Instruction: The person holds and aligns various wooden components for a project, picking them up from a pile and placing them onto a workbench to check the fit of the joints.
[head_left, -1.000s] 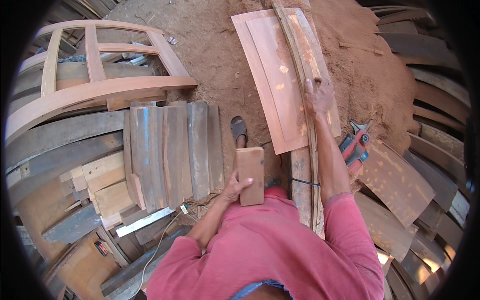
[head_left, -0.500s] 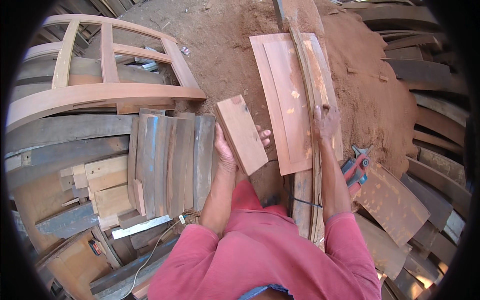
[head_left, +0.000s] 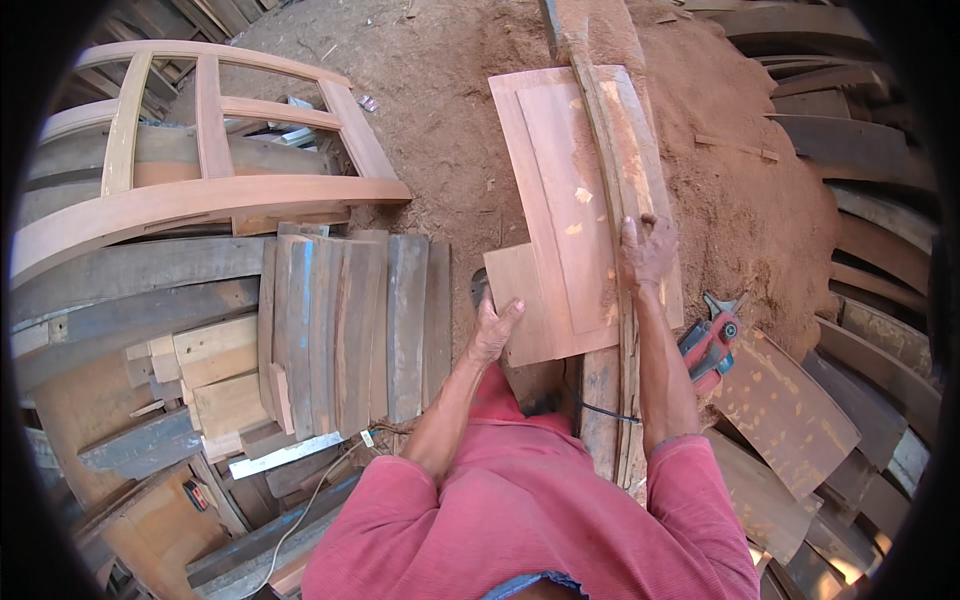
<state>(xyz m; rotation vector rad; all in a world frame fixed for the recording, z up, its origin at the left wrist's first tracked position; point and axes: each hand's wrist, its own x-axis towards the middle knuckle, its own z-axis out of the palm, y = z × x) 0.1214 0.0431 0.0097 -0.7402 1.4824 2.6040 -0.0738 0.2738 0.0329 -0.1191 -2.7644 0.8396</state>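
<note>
A reddish wooden panel (head_left: 551,200) with a raised middle lies lengthwise before me on a narrow wooden beam (head_left: 600,400). Along its top runs a long, thin wooden strip (head_left: 603,130). My right hand (head_left: 654,250) is closed on the strip at the panel's right part, thumb on the strip's left side; its other fingertips are partly hidden. My left hand (head_left: 493,332) grips a flat wooden block (head_left: 524,300) by its left edge, thumb on top, fingers underneath. The block overlaps the panel's lower left edge; whether they touch, I cannot tell.
A red power tool (head_left: 712,350) lies just right of my right forearm. A curved wooden frame (head_left: 210,190) stands at the far left, above stacked boards (head_left: 340,320). Sawdust (head_left: 760,220) heaps up beyond the panel, with more curved boards (head_left: 850,150) along the right.
My left hand has swung the block from a tilted, raised position to lie flat against the panel's left side. The panel has shifted slightly left. My right hand has barely moved.
</note>
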